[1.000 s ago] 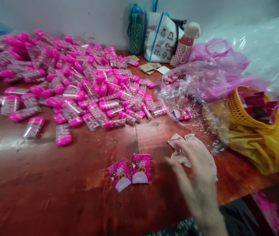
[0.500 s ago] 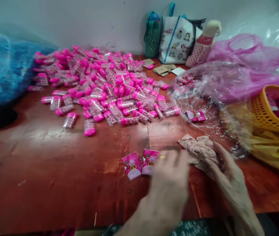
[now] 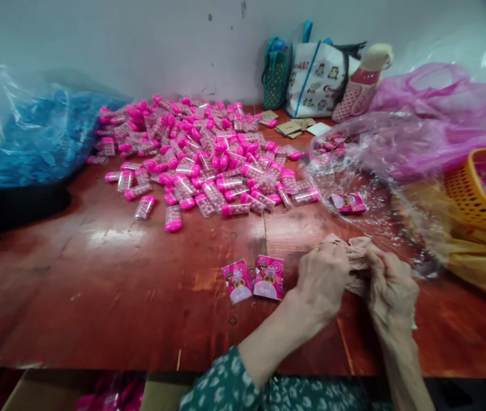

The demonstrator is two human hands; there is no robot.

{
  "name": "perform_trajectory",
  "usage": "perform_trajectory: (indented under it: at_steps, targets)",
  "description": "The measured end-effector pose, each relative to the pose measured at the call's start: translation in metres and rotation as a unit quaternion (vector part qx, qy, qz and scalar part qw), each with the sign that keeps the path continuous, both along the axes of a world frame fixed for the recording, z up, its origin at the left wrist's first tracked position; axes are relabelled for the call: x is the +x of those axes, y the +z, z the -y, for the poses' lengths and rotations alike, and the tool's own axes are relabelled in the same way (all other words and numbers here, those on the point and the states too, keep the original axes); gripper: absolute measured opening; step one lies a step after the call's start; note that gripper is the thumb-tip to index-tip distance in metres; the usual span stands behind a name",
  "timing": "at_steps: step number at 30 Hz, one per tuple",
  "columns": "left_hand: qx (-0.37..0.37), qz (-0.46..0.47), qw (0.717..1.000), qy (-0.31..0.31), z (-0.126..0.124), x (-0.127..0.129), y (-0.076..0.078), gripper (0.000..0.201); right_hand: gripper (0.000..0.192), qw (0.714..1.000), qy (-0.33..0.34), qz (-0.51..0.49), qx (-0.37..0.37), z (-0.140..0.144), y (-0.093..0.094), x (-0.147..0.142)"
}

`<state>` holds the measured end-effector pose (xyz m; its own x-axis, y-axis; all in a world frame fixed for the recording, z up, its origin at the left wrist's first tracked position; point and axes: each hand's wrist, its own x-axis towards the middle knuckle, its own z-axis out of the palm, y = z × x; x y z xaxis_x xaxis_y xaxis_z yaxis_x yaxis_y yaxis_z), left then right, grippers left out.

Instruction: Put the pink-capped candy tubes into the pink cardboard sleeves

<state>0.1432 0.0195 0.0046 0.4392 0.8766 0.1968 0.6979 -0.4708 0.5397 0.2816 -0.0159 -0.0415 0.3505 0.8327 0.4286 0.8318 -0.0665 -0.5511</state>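
Observation:
A crumpled beige cloth lies on the red-brown table at the right of the middle. My left hand is closed on its left side, and my right hand grips the right side with bent fingers. Part of the cloth is hidden under both hands. Just left of my left hand lie two pink printed packets, a left one and a right one, side by side. Behind them spreads a big heap of small clear bottles with pink caps and pale pink balls inside.
A clear bag of blue pieces sits at the left. Clear plastic film, a pink plastic bag and a yellow basket crowd the right. A white bag stands by the wall. The table's front edge runs near my forearms.
My left hand has moved right from over the pink packets onto the cloth. My right hand's fingers have closed on the cloth. The right packet is now fully uncovered. The view has shifted slightly.

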Motion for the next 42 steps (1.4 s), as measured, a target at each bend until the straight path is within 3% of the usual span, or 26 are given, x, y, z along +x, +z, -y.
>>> perform_trajectory:
  at_steps: [4, 6, 9, 13, 19, 22, 24, 26, 28, 29, 32, 33, 35, 38, 42]
  targets:
    - [0.088, 0.014, 0.990, 0.107, 0.012, -0.094, 0.016, 0.018, 0.040, 1.000, -0.011, 0.004, 0.010, 0.002, 0.000, -0.003]
    - [0.141, -0.007, 0.969, 0.205, 0.018, -0.143, 0.010, 0.022, 0.042, 1.000, -0.018, 0.007, 0.011, 0.003, -0.001, -0.005]
    - [0.086, -0.054, 0.971, 0.218, 0.028, -0.183, -0.014, 0.027, 0.044, 0.999, -0.028, 0.016, 0.013, 0.003, -0.001, -0.008]
    - [0.016, 0.087, 0.970, 0.228, 0.039, -0.178, -0.036, 0.015, 0.045, 0.999, -0.034, 0.028, 0.026, 0.003, -0.001, -0.012]
    - [-0.039, 0.214, 0.935, 0.279, 0.046, -0.167, -0.029, 0.003, 0.040, 0.998, -0.040, 0.034, 0.047, 0.001, -0.004, -0.012]
    - [-0.089, 0.284, 0.902, 0.311, 0.050, -0.170, -0.024, 0.015, 0.033, 0.992, -0.073, 0.045, 0.087, 0.006, 0.001, -0.018]
    - [-0.145, 0.368, 0.859, 0.325, 0.051, -0.168, -0.018, 0.031, 0.032, 0.983, -0.100, 0.066, 0.138, 0.012, 0.010, -0.032]
    - [-0.211, 0.472, 0.788, 0.335, 0.052, -0.165, -0.008, 0.042, 0.029, 0.980, -0.071, 0.055, 0.180, 0.020, 0.024, -0.057]
    - [-0.258, 0.540, 0.727, 0.337, 0.053, -0.159, 0.001, 0.042, 0.021, 0.986, 0.067, -0.049, 0.141, 0.026, 0.038, -0.088]
    - [-0.267, 0.549, 0.718, 0.335, 0.054, -0.157, 0.005, 0.039, 0.021, 0.980, 0.128, -0.122, 0.092, 0.028, 0.044, -0.104]
    - [-0.267, 0.545, 0.724, 0.329, 0.057, -0.150, 0.010, 0.029, 0.019, 0.912, 0.244, -0.321, -0.079, 0.028, 0.054, -0.143]
    - [-0.264, 0.545, 0.726, 0.326, 0.057, -0.149, 0.010, 0.025, 0.016, 0.889, 0.255, -0.363, -0.117, 0.027, 0.054, -0.150]
    - [-0.259, 0.549, 0.726, 0.323, 0.058, -0.146, 0.006, 0.017, 0.021, 0.868, 0.253, -0.401, -0.149, 0.026, 0.052, -0.158]
    - [-0.257, 0.551, 0.723, 0.328, 0.058, -0.143, 0.000, 0.010, 0.030, 0.883, 0.229, -0.389, -0.132, 0.025, 0.044, -0.156]
    - [-0.237, 0.536, 0.733, 0.346, 0.055, -0.148, -0.006, 0.010, 0.023, 0.917, 0.148, -0.362, -0.079, 0.022, 0.033, -0.137]
